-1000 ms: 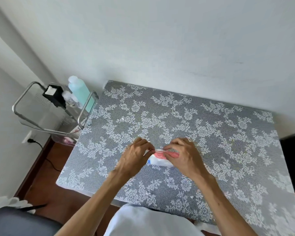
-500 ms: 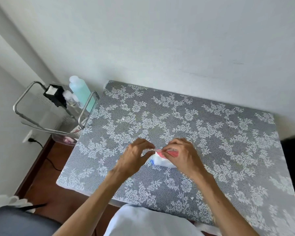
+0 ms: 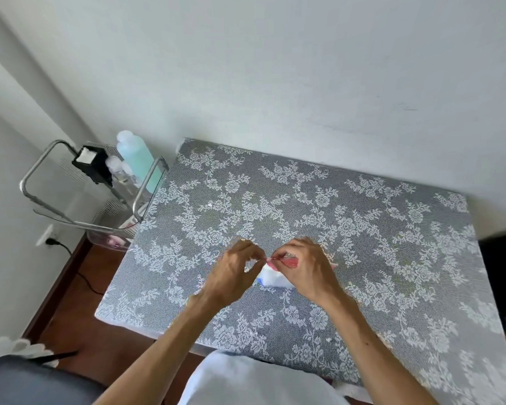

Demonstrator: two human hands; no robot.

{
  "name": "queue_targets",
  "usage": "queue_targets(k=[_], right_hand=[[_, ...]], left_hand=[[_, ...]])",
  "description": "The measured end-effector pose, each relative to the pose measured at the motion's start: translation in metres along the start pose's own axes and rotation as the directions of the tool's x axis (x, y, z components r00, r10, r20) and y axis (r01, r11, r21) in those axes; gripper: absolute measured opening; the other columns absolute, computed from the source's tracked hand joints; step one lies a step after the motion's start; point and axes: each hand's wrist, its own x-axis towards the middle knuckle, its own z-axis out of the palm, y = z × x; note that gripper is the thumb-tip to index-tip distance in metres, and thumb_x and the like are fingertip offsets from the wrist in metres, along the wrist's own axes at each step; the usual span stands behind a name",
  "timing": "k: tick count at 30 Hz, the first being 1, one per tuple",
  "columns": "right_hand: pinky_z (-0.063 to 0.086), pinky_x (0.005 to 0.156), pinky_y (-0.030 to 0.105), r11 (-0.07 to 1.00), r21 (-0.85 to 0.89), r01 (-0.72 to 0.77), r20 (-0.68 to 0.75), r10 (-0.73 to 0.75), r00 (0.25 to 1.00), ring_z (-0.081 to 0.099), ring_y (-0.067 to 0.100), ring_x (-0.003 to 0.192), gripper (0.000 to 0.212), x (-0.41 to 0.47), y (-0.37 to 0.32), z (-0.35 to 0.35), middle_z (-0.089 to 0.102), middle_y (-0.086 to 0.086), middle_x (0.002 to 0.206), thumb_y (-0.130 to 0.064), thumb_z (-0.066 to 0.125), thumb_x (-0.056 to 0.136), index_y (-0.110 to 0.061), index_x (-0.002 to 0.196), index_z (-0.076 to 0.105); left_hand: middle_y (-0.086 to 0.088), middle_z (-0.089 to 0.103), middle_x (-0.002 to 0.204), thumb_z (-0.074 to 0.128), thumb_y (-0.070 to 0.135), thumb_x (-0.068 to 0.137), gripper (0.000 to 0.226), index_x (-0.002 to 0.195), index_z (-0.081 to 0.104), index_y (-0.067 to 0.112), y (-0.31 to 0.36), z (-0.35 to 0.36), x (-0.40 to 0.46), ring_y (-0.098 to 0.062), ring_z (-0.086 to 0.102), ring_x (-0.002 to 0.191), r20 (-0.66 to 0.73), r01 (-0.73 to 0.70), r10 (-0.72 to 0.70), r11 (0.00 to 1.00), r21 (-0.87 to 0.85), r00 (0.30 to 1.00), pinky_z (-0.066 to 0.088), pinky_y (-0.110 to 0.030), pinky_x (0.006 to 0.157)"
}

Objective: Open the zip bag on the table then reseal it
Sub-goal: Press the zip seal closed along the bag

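A small zip bag [image 3: 275, 277], clear with a red strip along its top and white and blue contents, lies near the middle of the table [image 3: 392, 229], which wears a grey floral lace cloth. My right hand [image 3: 307, 270] lies over the bag's right part and pinches the red top edge. My left hand [image 3: 234, 271] sits just left of it, thumb and forefinger pinched at the left end of that red edge. Most of the bag is hidden under my right hand.
A metal-framed trolley [image 3: 85, 194] stands against the table's left edge, carrying a teal bottle [image 3: 138, 159] and a black box [image 3: 92, 163]. A dark chair seat [image 3: 27, 381] is at the lower left. The wall runs along the table's far side.
Both hands have drawn slightly closer together at the bag's top edge, and less of the red strip shows. The bag has stayed in place.
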Motion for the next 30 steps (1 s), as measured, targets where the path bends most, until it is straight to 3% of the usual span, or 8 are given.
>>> queue_targets(k=[6, 14, 19, 22, 25, 30], right_hand=[[0.055, 0.079, 0.037, 0.999, 0.036, 0.006, 0.021, -0.007, 1.0, 0.058, 0.006, 0.078, 0.028, -0.002, 0.0, -0.003, 0.069, -0.007, 0.093, -0.038, 0.072, 0.079, -0.019, 0.099, 0.072], [0.056, 0.081, 0.036, 0.999, 0.022, -0.024, 0.044, 0.023, 0.999, 0.06, 0.005, 0.079, 0.024, -0.003, 0.005, -0.005, 0.072, -0.006, 0.097, -0.027, 0.074, 0.081, -0.02, 0.104, 0.072], [0.055, 0.08, 0.038, 0.999, -0.021, -0.039, 0.027, 0.039, 0.999, 0.057, 0.005, 0.074, 0.023, -0.001, 0.001, -0.002, 0.072, -0.005, 0.094, -0.03, 0.074, 0.081, -0.021, 0.102, 0.071], [0.054, 0.079, 0.03, 0.999, -0.007, -0.043, 0.035, 0.044, 0.998, 0.061, 0.006, 0.077, 0.023, -0.002, 0.0, 0.0, 0.072, -0.006, 0.095, -0.034, 0.072, 0.081, -0.022, 0.101, 0.071], [0.047, 0.061, 0.008, 0.997, 0.02, -0.069, 0.059, 0.068, 0.996, 0.06, 0.001, 0.075, 0.023, -0.006, 0.007, -0.002, 0.073, -0.001, 0.1, -0.029, 0.071, 0.084, -0.02, 0.106, 0.071], [0.042, 0.05, 0.003, 0.995, 0.019, -0.098, 0.037, 0.097, 0.995, 0.054, -0.006, 0.068, 0.019, -0.015, 0.016, -0.005, 0.073, -0.001, 0.1, -0.027, 0.07, 0.085, -0.022, 0.104, 0.071]], left_hand=[[0.003, 0.065, 0.097, 0.061, 0.029, 0.092, 0.018, 0.099, 0.069, 0.013, -0.001, -0.001, 0.003, -0.008, 0.057, 0.092, 0.008, 0.0, 0.0, 1.0, 0.025, 1.0, 0.052, -0.027, 0.083], [0.002, 0.068, 0.09, 0.069, 0.012, 0.087, 0.006, 0.093, 0.072, 0.01, 0.0, -0.004, 0.003, -0.009, 0.058, 0.084, -0.038, 0.008, -0.008, 1.0, -0.008, 0.999, 0.054, -0.025, 0.072], [0.002, 0.069, 0.098, 0.067, 0.023, 0.089, 0.016, 0.099, 0.071, 0.012, -0.002, -0.002, 0.003, -0.011, 0.058, 0.094, -0.021, 0.009, -0.008, 0.998, 0.064, 1.0, 0.054, -0.03, 0.083], [0.0, 0.07, 0.098, 0.066, 0.027, 0.09, 0.018, 0.1, 0.071, 0.013, 0.001, -0.002, 0.005, -0.013, 0.059, 0.095, -0.003, 0.003, -0.002, 0.997, 0.083, 1.0, 0.055, -0.031, 0.081], [0.0, 0.069, 0.093, 0.067, 0.022, 0.089, 0.014, 0.097, 0.072, 0.012, 0.003, -0.002, 0.004, -0.011, 0.059, 0.086, -0.031, 0.022, -0.02, 0.998, 0.054, 0.999, 0.056, -0.031, 0.074], [0.003, 0.063, 0.086, 0.069, 0.012, 0.088, 0.006, 0.093, 0.072, 0.011, 0.001, -0.005, -0.001, -0.009, 0.059, 0.073, -0.024, 0.005, -0.004, 1.0, 0.017, 1.0, 0.056, -0.027, 0.063]])
